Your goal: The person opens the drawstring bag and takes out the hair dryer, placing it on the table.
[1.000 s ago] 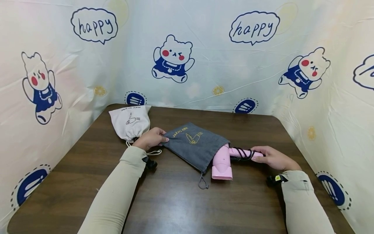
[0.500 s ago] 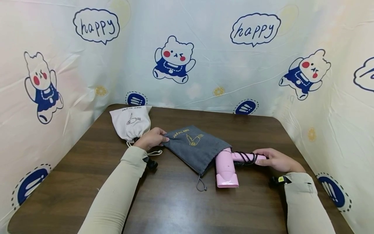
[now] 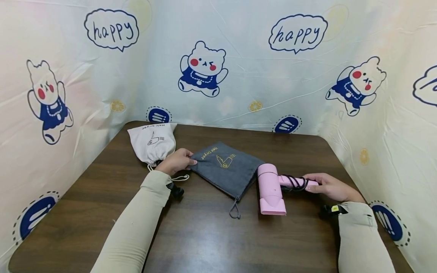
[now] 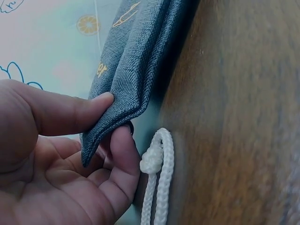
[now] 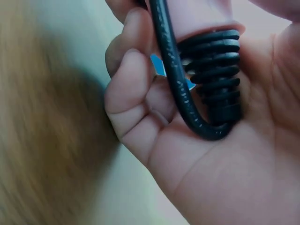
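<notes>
In the head view a pink hair dryer (image 3: 270,189) lies right of a dark grey drawstring bag (image 3: 225,168) printed with a yellow dryer drawing. Its barrel is by the bag's mouth, nozzle toward the near side, and black cord is wound round its handle. My right hand (image 3: 332,187) grips the handle end; in the right wrist view the black cord (image 5: 176,70) bends back from a ribbed sleeve against the palm. With thumb and fingers my left hand (image 3: 175,161) pinches the bag's far-left corner, and the left wrist view shows the grey cloth (image 4: 131,79) between them.
A white drawstring bag (image 3: 153,144) with a dryer print stands at the back left, close to my left hand. Its white cord (image 4: 161,178) hangs beside my fingers. A printed curtain (image 3: 239,76) rises behind the brown table (image 3: 205,242).
My right hand has moved right with the hair dryer, and the barrel has slid out of the grey bag's mouth. The bag lies flatter; my left hand keeps its hold on the corner.
</notes>
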Motion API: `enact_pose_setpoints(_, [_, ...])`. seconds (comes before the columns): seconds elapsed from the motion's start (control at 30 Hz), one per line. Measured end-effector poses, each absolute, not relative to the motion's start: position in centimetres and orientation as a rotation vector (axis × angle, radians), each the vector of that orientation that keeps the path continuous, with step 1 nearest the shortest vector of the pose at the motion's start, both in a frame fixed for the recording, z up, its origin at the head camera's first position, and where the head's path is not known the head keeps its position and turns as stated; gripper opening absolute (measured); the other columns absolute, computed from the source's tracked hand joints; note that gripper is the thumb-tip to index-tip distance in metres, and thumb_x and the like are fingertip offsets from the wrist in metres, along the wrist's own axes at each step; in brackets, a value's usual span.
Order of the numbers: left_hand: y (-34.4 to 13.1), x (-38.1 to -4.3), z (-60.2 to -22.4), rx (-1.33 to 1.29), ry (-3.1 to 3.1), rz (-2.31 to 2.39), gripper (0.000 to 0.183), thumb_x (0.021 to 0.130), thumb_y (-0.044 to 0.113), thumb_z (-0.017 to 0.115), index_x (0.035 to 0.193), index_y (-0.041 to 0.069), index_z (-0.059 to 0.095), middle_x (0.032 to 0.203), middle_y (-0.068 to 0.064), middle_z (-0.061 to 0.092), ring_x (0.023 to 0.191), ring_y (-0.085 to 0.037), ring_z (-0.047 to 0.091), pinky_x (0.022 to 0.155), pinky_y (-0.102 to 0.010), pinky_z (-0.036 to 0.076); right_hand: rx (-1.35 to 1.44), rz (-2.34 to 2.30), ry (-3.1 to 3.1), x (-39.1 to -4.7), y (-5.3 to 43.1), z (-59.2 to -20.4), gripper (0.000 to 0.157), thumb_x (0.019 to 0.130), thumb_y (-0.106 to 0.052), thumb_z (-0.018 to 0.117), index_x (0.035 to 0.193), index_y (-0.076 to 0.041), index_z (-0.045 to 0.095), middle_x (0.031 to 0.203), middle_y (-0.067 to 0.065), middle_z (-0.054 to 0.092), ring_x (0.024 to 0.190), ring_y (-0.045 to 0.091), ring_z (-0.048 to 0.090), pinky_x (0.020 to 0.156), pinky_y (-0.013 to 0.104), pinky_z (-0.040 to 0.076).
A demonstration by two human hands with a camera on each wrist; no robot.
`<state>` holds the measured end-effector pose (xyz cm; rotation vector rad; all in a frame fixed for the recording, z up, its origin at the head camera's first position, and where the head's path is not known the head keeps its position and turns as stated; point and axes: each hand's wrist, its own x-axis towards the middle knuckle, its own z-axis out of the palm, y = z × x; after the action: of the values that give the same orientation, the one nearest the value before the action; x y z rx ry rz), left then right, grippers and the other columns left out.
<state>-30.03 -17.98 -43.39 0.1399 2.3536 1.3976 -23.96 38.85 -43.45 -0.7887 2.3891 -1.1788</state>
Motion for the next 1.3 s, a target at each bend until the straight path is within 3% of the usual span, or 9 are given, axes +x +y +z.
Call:
enact_pose_setpoints(0.33, [-18.0,-30.2,-43.5,0.152,2.353,1.390,0.058,0.104,0.006,0.059,0.152,-0.015,0.035,0.158,-0.030,0.036,0.130,-0.036,0.055,0.095,-0.041,0.056,-0.633,-1.209,2.557,-23.7,40.3,-43.7,0.019,0.103,-0.016,0.063,0.119,-0.007,0.066,0.088,0.002,0.060,0.083,0.014,0.057,0.071,0.031,0.045])
enact_pose_setpoints(0.6, [-18.1,-30.1,-43.4,0.167,2.356,1.379,0.058,0.104,0.007,0.059,0.152,-0.014,0.035,0.159,-0.029,0.035,0.131,-0.036,0.055,0.096,-0.041,0.056,-0.527,-1.265,2.697,-23.9,41.2,-44.4,0.018,0.105,-0.018,0.061,0.112,-0.002,0.066,0.084,0.010,0.057,0.079,0.019,0.054,0.067,0.032,0.044])
enact_pose_setpoints(0.83, [-18.2,-30.1,-43.4,0.176,2.363,1.368,0.057,0.104,0.007,0.059,0.152,-0.014,0.036,0.158,-0.029,0.036,0.131,-0.037,0.055,0.096,-0.041,0.056,-0.342,-1.239,2.884,-24.2,41.2,-44.6,0.031,0.107,-0.028,0.058,0.116,0.002,0.063,0.082,0.003,0.052,0.075,0.013,0.050,0.062,0.030,0.041])
enact_pose_setpoints(1.07, [-18.2,-30.1,-43.5,0.180,2.375,1.366,0.055,0.104,0.008,0.060,0.150,-0.013,0.040,0.156,-0.028,0.039,0.130,-0.036,0.056,0.095,-0.041,0.057,-0.055,-1.211,3.008,-24.5,41.2,-44.8,0.048,0.109,-0.036,0.051,0.124,0.009,0.057,0.084,0.009,0.053,0.070,0.011,0.048,0.059,0.030,0.042])
enact_pose_setpoints(1.3, [-18.2,-30.2,-43.6,0.185,2.379,1.357,0.053,0.104,0.008,0.060,0.149,-0.012,0.042,0.154,-0.028,0.042,0.130,-0.036,0.056,0.095,-0.041,0.057,0.223,-1.242,3.070,-24.9,41.7,-45.5,0.057,0.109,-0.044,0.046,0.123,0.010,0.056,0.086,0.010,0.049,0.074,0.020,0.046,0.060,0.032,0.040])
